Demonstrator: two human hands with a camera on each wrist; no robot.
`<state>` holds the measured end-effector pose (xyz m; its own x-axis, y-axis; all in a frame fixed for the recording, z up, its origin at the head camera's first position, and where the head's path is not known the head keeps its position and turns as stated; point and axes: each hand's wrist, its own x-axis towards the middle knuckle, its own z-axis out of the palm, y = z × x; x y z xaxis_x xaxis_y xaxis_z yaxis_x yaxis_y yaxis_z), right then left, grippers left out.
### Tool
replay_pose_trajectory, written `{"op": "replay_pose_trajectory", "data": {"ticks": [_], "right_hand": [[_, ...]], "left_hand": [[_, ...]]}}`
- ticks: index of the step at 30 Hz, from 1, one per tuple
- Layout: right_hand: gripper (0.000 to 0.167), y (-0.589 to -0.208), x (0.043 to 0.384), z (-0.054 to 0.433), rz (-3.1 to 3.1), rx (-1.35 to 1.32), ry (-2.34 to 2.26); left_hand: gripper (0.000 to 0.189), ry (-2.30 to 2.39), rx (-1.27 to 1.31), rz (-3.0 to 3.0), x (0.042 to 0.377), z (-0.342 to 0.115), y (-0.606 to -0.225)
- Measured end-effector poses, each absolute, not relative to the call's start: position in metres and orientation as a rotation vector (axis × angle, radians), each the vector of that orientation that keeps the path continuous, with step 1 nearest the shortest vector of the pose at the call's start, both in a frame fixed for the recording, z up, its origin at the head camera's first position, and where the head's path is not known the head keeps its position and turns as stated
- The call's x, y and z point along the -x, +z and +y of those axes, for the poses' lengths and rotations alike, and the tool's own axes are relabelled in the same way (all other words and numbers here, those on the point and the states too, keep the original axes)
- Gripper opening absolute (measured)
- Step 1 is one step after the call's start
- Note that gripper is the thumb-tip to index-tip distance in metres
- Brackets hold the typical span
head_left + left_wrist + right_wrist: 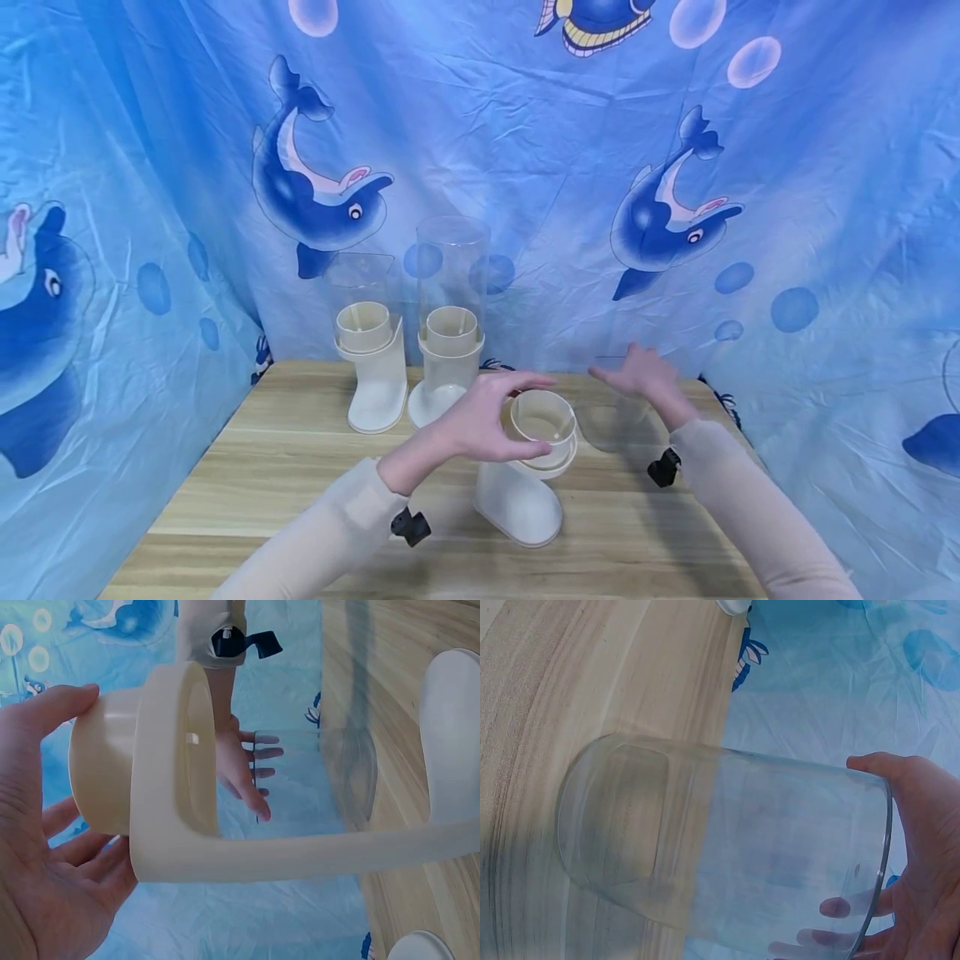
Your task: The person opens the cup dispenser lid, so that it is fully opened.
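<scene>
Blue cloth (pixel 510 125), printed with dolphins and bubbles, fills the upper part of the head view and both sides, behind a wooden table (pixel 292 458). Below the centre of that frame, the left hand (pixel 487 423) curves its thumb and fingers round the cup-shaped top of a cream stand (pixel 525 508), with a wide space between thumb and fingertips taken up by the cup. Its rounded foot points towards the bottom of the frame.

Right of centre, a clear jar (pixel 772 832) stands upright on the wood. The right hand (pixel 643 375) grips its rim, spread wide, the thumb at one side and the fingers at the other, as the right wrist view shows. Jar and held stand are apart.

Left of centre in the head view are two more pieces side by side, a left-hand stand (pixel 375 392) and a middle stand (pixel 450 379). Above each rises a clear tube, one short (pixel 360 279), one tall (pixel 453 250). Each pale sleeve has a small black camera near its cuff.
</scene>
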<state>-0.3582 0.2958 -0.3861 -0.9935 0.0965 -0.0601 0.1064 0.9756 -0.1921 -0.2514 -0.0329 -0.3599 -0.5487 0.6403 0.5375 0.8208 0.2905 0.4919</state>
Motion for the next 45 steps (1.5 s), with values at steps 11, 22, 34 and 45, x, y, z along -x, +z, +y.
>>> {"op": "replay_pose_trajectory", "data": {"ticks": [11,22,34,45], "right_hand": [[0.138,-0.396,0.359,0.286,3.117,-0.153,-0.242],[0.093,-0.389,0.355,0.299,3.069,-0.062,-0.444],[0.073,-0.403,0.357,0.316,3.064,0.130,-0.776],[0.075,-0.413,0.348,0.323,3.078,0.116,-0.831]], "left_hand": [[0.083,-1.015,1.191,-2.349,0.250,-0.031,-0.364],[0.079,-1.210,1.381,-2.349,0.262,-0.042,-0.363],[0.085,-1.143,1.134,-2.413,0.251,-0.041,-0.359],[0.084,-1.278,1.211,-2.408,0.254,-0.044,-0.361]]}}
